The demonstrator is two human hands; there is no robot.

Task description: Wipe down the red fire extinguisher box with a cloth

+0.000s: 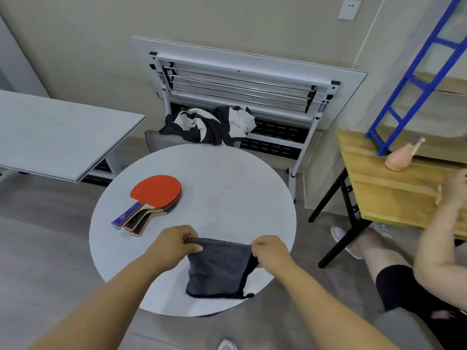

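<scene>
Cloth (217, 269): dark grey, towelling texture, bound along its edges with darker trim. It appears folded to a rough square, and a small dark loop shows at its near right corner.

Left grip (174, 245): thumb and fingers pinch the upper left corner of the cloth.
Right grip (271, 251): fingers curled round the upper right corner. The top edge of the cloth runs taut between the two.

Location: the cloth sits over the near part of the round worktop (227, 188), with its lower edge just inside the near rim. It cannot be told whether the lower part rests on the surface.

Clearances:
- Left of centre on the round worktop lies a stack of paddles (156, 195), red face up, handles toward the near left, well apart from the cloth.
- The far and right parts of the surface are bare.
- Far side: a folded table (240, 82) stands against the wall, with a heap of clothing (209, 125) in front of it.
- Left: a grey rectangular worktop (50, 132), apart from the round one.
- Right: a wooden board (394, 188) on black legs, and a second person's arm (434, 248) and leg (379, 253), near the right rim.
</scene>
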